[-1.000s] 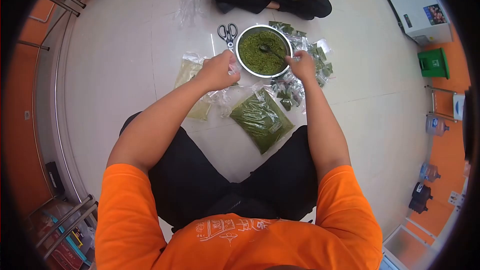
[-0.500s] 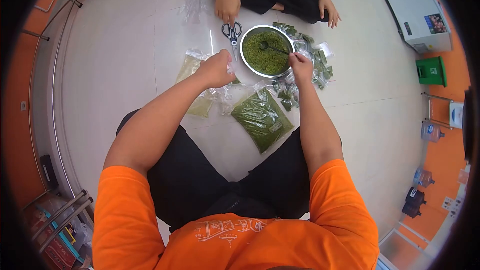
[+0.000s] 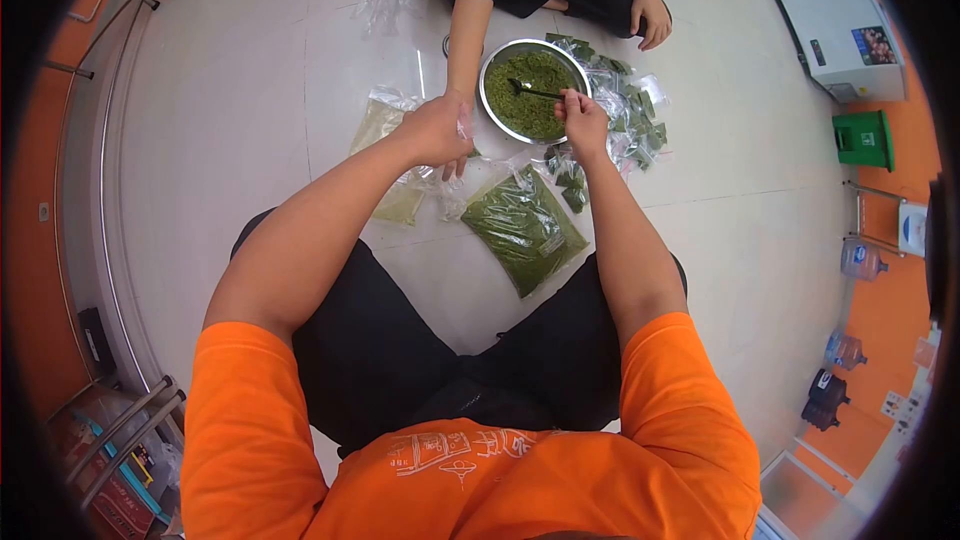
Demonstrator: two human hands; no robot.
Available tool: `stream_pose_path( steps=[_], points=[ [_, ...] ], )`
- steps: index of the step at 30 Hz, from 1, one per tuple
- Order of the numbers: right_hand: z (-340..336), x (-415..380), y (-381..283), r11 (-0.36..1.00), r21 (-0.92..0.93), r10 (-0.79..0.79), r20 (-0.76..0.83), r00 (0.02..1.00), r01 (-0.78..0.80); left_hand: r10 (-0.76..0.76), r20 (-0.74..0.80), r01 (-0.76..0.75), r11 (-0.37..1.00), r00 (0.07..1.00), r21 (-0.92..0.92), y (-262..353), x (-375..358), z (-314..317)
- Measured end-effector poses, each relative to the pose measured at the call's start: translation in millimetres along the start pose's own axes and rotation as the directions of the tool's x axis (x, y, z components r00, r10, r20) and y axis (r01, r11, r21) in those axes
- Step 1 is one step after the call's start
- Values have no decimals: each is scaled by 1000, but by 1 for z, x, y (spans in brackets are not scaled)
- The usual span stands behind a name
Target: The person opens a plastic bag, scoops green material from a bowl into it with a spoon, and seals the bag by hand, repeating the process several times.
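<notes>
My right hand point(image 3: 583, 126) grips the handle of a black spoon point(image 3: 541, 93). The spoon's bowl rests over chopped green filling point(image 3: 525, 120) in a round steel bowl point(image 3: 484, 100). My left hand point(image 3: 437, 131) is closed on a small clear plastic bag point(image 3: 464, 128), left of the steel bowl; its contents are hidden. A co-worker's forearm point(image 3: 466, 52) reaches down to my left hand, and their fingertips point(image 3: 454, 169) show just below it. Near my knees lies a large clear bag of green filling point(image 3: 525, 230).
Small packets of green pieces point(image 3: 630, 120) lie right of the steel bowl. Bags with pale contents point(image 3: 375, 125) are on the left, with crumpled clear plastic point(image 3: 385, 0) farther up. Scissors point(image 3: 447, 44) are mostly hidden behind the co-worker's arm. The co-worker sits cross-legged opposite.
The co-worker's hand has left the scissors and reached down to my left hand. My right hand has moved slightly up and left with the spoon, whose bowl has shifted a little left.
</notes>
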State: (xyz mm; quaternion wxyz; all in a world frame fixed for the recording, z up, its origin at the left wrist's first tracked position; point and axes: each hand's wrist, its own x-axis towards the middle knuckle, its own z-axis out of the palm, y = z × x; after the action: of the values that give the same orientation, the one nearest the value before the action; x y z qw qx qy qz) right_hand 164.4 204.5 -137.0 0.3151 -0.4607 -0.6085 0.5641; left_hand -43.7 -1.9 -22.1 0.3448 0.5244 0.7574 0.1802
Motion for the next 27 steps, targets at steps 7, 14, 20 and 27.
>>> stream_pose_path(
  steps=[7,14,20,27],
  points=[
    [-16,4,7,994,59,93,-62,994,-90,18,-49,-16,999,999,42,-5,14,11],
    [-22,9,25,931,-341,103,-102,989,-132,57,-27,-57,998,998,26,-4,18,15],
    [-19,3,77,809,-456,243,-312,918,-369,39,-26,-38,999,999,22,-11,19,14],
    [-14,-9,48,838,-277,451,-133,883,-470,5,-48,-4,1000,999,14,-15,21,7]
  ],
)
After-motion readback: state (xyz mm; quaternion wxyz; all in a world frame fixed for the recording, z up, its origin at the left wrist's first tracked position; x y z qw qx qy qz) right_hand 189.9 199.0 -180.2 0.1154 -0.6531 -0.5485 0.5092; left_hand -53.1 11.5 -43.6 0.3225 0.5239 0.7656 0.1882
